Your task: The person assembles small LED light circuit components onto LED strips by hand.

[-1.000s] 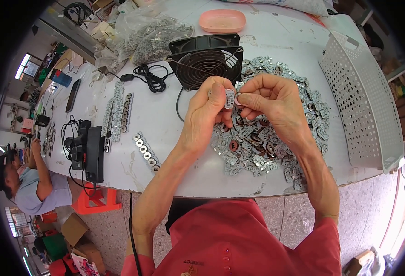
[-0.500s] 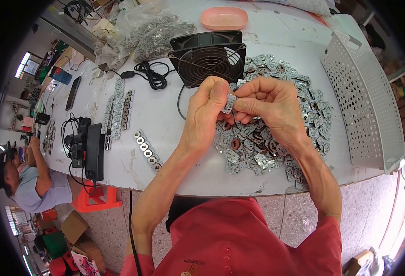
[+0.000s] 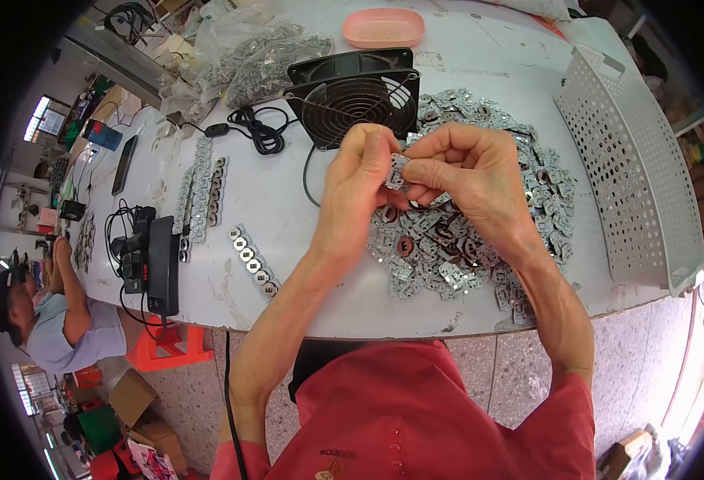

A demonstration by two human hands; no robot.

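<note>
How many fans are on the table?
1. The black fan stands on the white table, just behind the left hand and right hand. Any others are out of view.

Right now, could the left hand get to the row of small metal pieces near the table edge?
Probably yes: the left hand pinches a small metal part, but the row lies unobstructed beside its forearm.

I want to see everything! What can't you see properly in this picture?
- Small metal part, head view: mostly covered by the left hand and right hand; its shape is unclear.
- Pile of metal parts: partly hidden under both hands.
- Black fan: lower edge hidden behind the hands.
- Perforated white panel: bent by the fisheye rim.
</note>
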